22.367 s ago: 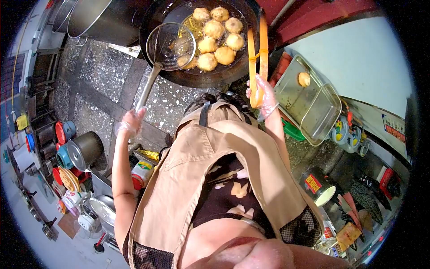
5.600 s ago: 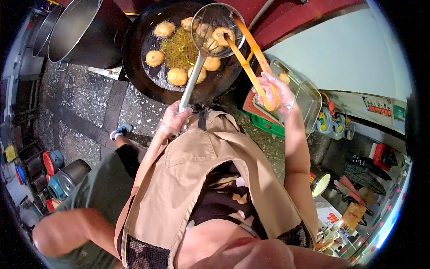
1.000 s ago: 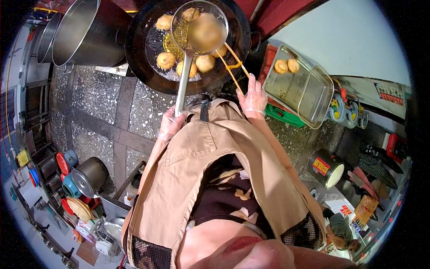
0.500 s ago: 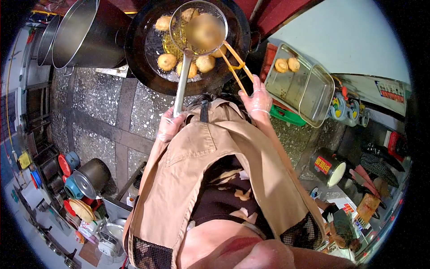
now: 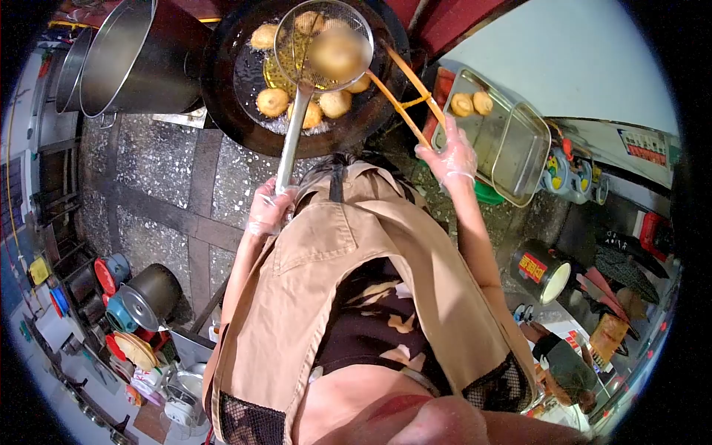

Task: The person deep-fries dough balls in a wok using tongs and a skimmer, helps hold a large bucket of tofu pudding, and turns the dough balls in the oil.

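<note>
My left hand (image 5: 271, 208), in a clear plastic glove, is closed around the metal handle of a wire-mesh skimmer (image 5: 295, 137). The skimmer's basket is above a dark wok (image 5: 222, 89) of oil, holding a golden fried piece (image 5: 340, 52) that looks blurred. Several golden fried balls (image 5: 273, 102) float in the oil around and below the mesh. To the right, my gloved right hand (image 5: 452, 154) grips wooden tongs (image 5: 400, 93) bound by a yellow tie. Their tips are spread apart beside the skimmer, with nothing visible between them.
A metal tray (image 5: 512, 170) with two fried balls (image 5: 462, 104) stands right of the wok, a wire rack in it. Large metal pots (image 5: 137, 63) are at the left. A labelled can (image 5: 541, 271) stands on the floor at right; another person (image 5: 567, 367) is at lower right.
My right hand has moved to the right, drawing the tongs back from the skimmer, and their tips are wider apart. The skimmer stays above the wok with the fried piece in it.
</note>
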Available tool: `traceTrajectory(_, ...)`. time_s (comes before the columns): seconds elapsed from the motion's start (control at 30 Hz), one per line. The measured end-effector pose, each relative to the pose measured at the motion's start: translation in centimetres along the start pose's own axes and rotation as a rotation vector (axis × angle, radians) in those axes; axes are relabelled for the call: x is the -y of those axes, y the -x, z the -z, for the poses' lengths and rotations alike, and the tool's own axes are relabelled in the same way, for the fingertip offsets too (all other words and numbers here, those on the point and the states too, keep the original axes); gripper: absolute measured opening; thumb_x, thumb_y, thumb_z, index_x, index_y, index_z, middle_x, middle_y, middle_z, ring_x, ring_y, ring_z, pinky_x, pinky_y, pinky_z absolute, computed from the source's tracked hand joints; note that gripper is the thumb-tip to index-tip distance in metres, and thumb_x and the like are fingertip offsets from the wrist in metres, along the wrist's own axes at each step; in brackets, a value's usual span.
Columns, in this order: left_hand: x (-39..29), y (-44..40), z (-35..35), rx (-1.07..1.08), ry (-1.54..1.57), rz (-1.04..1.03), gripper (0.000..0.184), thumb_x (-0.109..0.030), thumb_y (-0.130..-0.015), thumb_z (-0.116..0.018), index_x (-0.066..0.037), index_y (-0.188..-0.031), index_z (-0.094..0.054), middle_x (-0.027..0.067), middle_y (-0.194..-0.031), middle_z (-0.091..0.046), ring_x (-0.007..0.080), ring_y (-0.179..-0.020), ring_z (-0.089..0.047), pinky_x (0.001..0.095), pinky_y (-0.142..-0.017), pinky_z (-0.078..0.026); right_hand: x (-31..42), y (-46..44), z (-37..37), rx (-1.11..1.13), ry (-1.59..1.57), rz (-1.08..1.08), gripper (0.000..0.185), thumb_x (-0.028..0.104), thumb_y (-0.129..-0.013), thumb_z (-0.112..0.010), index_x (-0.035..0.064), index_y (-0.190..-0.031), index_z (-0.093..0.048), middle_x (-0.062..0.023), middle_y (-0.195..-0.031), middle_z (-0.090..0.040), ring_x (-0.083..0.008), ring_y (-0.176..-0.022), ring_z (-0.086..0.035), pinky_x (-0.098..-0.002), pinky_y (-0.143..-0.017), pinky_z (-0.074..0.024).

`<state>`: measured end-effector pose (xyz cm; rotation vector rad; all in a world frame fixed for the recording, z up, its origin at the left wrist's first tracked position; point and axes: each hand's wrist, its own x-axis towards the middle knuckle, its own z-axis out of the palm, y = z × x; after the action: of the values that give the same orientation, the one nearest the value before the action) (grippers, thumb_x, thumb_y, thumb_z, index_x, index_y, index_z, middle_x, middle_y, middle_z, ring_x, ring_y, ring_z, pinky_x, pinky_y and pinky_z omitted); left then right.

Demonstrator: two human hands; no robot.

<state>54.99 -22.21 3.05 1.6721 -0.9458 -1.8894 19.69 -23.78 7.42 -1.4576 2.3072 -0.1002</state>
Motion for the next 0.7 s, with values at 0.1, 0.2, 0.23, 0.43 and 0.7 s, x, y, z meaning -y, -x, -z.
traceTrajectory(0.1,-0.3,0.1,0.0,-0.007,-0.035,-0.007,0.021,-0.015,-0.080,-0.062,-0.005,-0.097,-0.057,-0.0038,-0.061,-0.052,0.0046,-0.045,-0.044,0.0204,-0.040,-0.035,-1.1,0.1,-0.5,-0.129,-0.093,0.189,0.081,0.038,-0.068,-0.072,0.0127,-0.135,-0.034,-0.0159,-0.111,-0.054,-0.0359,-0.097,-0.056,-0.0437,-0.082,-0.0464)
traceTrajectory(0.2,-0.2,0.2,0.1,0.013,-0.061,0.017,0.021,-0.016,-0.080,-0.062,-0.005,-0.097,-0.057,-0.0039,-0.062,-0.052,0.0044,-0.045,-0.044,0.0206,-0.040,-0.035,-0.6,-0.3,-0.4,-0.074,-0.027,0.206,0.082,0.035,-0.067,-0.074,0.0164,-0.136,-0.034,-0.0156,-0.114,-0.054,-0.0351,-0.093,-0.057,-0.0431,-0.079,-0.0472)
traceTrajectory(0.23,0.0,0.1,0.2,0.030,-0.047,0.004,0.021,-0.016,-0.080,-0.062,-0.005,-0.097,-0.057,-0.0042,-0.062,-0.052,0.0042,-0.045,-0.044,0.0205,-0.040,-0.035,-0.9,-0.9,-1.4,-0.141,0.047,0.279,0.081,0.036,-0.068,-0.073,0.0180,-0.136,-0.034,-0.0149,-0.114,-0.054,-0.0353,-0.094,-0.056,-0.0442,-0.079,-0.0468)
traceTrajectory(0.43,-0.8,0.8,0.0,0.055,-0.034,-0.003,0.021,-0.016,-0.081,-0.062,-0.006,-0.098,-0.057,-0.0049,-0.062,-0.052,0.0038,-0.046,-0.044,0.0198,-0.041,-0.034,-1.8,-3.1,-4.2,-0.169,0.104,0.307,0.078,0.041,-0.071,-0.070,0.0200,-0.136,-0.033,-0.0143,-0.112,-0.053,-0.0351,-0.096,-0.055,-0.0448,-0.080,-0.0464)
traceTrajectory(0.7,-0.5,0.6,-0.2,0.102,-0.006,-0.043,0.022,-0.016,-0.081,-0.062,-0.003,-0.098,-0.057,-0.0043,-0.064,-0.052,0.0037,-0.048,-0.044,0.0190,-0.043,-0.034,-1.6,-3.2,-4.9,-0.027,-0.025,0.227,0.075,0.045,-0.076,-0.065,0.0198,-0.137,-0.029,-0.0141,-0.119,-0.049,-0.0365,-0.102,-0.054,-0.0471,-0.082,-0.0461)
